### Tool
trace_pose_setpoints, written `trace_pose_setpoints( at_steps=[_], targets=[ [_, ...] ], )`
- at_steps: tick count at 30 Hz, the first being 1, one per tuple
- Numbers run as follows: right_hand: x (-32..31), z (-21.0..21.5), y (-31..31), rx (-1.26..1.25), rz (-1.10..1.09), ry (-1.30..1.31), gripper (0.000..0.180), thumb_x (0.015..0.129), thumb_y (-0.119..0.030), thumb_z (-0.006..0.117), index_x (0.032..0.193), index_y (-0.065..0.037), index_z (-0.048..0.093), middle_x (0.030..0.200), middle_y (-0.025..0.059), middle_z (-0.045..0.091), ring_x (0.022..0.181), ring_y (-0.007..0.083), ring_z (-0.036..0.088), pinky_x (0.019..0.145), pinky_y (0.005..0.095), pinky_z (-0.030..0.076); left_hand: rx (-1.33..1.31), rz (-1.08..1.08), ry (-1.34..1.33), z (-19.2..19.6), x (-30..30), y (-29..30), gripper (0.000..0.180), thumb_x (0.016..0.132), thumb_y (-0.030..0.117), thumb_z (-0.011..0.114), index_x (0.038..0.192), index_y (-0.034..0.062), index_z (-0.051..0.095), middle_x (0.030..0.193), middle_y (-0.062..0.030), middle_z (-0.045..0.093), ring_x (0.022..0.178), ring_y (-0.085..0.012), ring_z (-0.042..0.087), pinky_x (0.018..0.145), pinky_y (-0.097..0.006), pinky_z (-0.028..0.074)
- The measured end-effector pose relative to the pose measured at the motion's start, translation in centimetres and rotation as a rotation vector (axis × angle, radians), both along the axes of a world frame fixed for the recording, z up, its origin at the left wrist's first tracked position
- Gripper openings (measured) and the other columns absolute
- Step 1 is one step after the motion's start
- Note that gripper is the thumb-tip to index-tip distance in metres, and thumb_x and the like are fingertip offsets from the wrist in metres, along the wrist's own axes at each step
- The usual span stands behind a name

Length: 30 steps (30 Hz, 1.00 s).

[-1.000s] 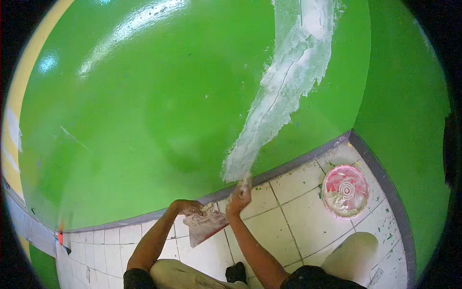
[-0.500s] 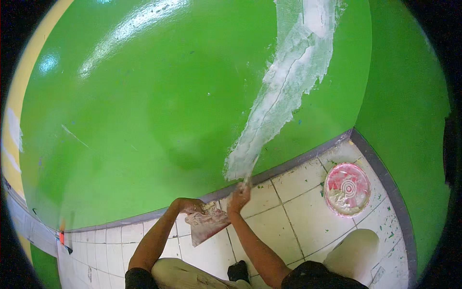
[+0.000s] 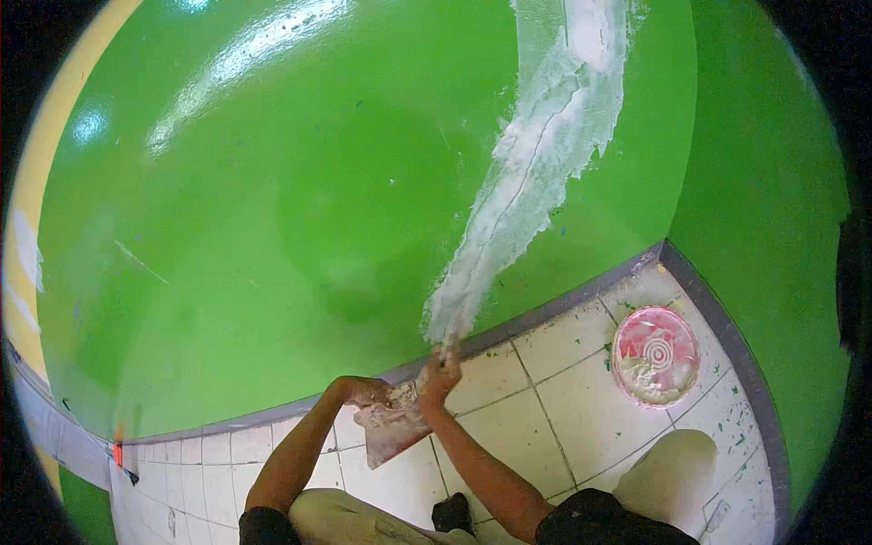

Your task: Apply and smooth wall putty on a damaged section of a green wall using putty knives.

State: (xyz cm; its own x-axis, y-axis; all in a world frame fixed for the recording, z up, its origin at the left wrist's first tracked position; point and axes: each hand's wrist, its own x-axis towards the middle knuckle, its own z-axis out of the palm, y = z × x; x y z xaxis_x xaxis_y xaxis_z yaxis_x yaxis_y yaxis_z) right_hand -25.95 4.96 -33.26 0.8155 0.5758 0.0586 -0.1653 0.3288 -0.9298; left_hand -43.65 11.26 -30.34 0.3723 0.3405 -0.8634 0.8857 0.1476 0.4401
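A green wall (image 3: 300, 200) bears a ragged white strip of filler (image 3: 518, 182), with a crack line running down it to near the wall's foot. My left hand (image 3: 365, 391) is closed on the edge of a flat, putty-smeared plate (image 3: 392, 432), held tilted above the floor, with a lump of putty by the fingers. Just right of it, my right hand (image 3: 439, 377) grips a thin putty knife (image 3: 451, 345), seen nearly edge-on and blurred. The knife's tip overlaps the lower end of the strip; whether it touches the wall I cannot tell.
A round pink tub (image 3: 656, 356) smeared with putty stands on the white floor tiles (image 3: 495, 436) to the right. Grey skirting (image 3: 563, 306) edges the wall and turns at the right corner. Green flakes are scattered by the tub. My knee (image 3: 668, 472) is close below it.
My right hand has moved slightly left and down with the putty knife. The plate in my left hand has shifted a little, staying in front of me.
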Motion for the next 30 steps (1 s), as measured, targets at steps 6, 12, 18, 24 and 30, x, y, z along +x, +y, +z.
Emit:
trace_pose_setpoints(
  at_steps=[6, 12, 18, 24, 30],
  targets=[
    [-0.1, 3.3, -2.8, -0.076, 0.073, 0.001, 0.032, 0.087, -0.001, 0.054, 0.117, 0.005, 0.06, 0.086, 0.0165, 0.066, 0.071, 0.0214, 0.059, 0.067, 0.0335, 0.047, -0.021, 0.065, 0.049, -1.0, 0.1, 1.4, 0.071, 0.076, 0.033, 0.076, 0.138, 0.0167, 0.047, 0.147, -0.0105, 0.036, 0.133, -0.0297, 0.035, 0.101, -0.048, 0.042],
    [6.1, 8.8, -0.4, 0.162, -0.214, -0.181, 0.049, 0.084, 0.01, 0.049, 0.133, 0.003, 0.049, 0.131, 0.0144, 0.056, 0.117, 0.0228, 0.053, 0.1, 0.0316, 0.039, 0.054, -0.103, -0.011, 1.1, 1.4, 0.3, 0.058, 0.082, 0.028, 0.07, 0.135, 0.0125, 0.05, 0.146, -0.0096, 0.036, 0.133, -0.0267, 0.035, 0.101, -0.044, 0.044],
    [2.9, 11.0, -3.5, 0.226, 0.069, -0.288, 0.061, 0.071, 0.017, 0.045, 0.129, 0.001, 0.055, 0.127, 0.0204, 0.058, 0.118, 0.0292, 0.056, 0.098, 0.0365, 0.043, 0.137, -0.545, 0.045, -3.4, -2.1, 3.9, 0.066, 0.08, 0.039, 0.07, 0.133, 0.0074, 0.048, 0.139, -0.0102, 0.041, 0.129, -0.0261, 0.039, 0.101, -0.045, 0.042],
    [15.4, 18.3, -1.0, 0.187, -0.408, -0.608, 0.048, 0.076, 0.014, 0.048, 0.122, 0.006, 0.057, 0.127, 0.0226, 0.057, 0.117, 0.0319, 0.056, 0.1, 0.0373, 0.042, 0.142, -0.262, 0.062, 2.2, 4.2, 0.4, 0.063, 0.08, 0.046, 0.068, 0.131, 0.0106, 0.053, 0.125, -0.0129, 0.056, 0.115, -0.029, 0.049, 0.094, -0.043, 0.045],
    [23.4, 25.0, 3.8, 0.448, -0.394, -1.12, 0.057, 0.07, 0.012, 0.045, 0.124, 0.001, 0.057, 0.131, 0.0208, 0.054, 0.125, 0.0358, 0.049, 0.104, 0.0414, 0.039, 0.532, -0.536, -0.243, -1.4, 3.5, 1.3, 0.052, 0.079, 0.041, 0.067, 0.115, 0.006, 0.054, 0.115, -0.0112, 0.051, 0.105, -0.0256, 0.049, 0.088, -0.047, 0.047]
  ],
)
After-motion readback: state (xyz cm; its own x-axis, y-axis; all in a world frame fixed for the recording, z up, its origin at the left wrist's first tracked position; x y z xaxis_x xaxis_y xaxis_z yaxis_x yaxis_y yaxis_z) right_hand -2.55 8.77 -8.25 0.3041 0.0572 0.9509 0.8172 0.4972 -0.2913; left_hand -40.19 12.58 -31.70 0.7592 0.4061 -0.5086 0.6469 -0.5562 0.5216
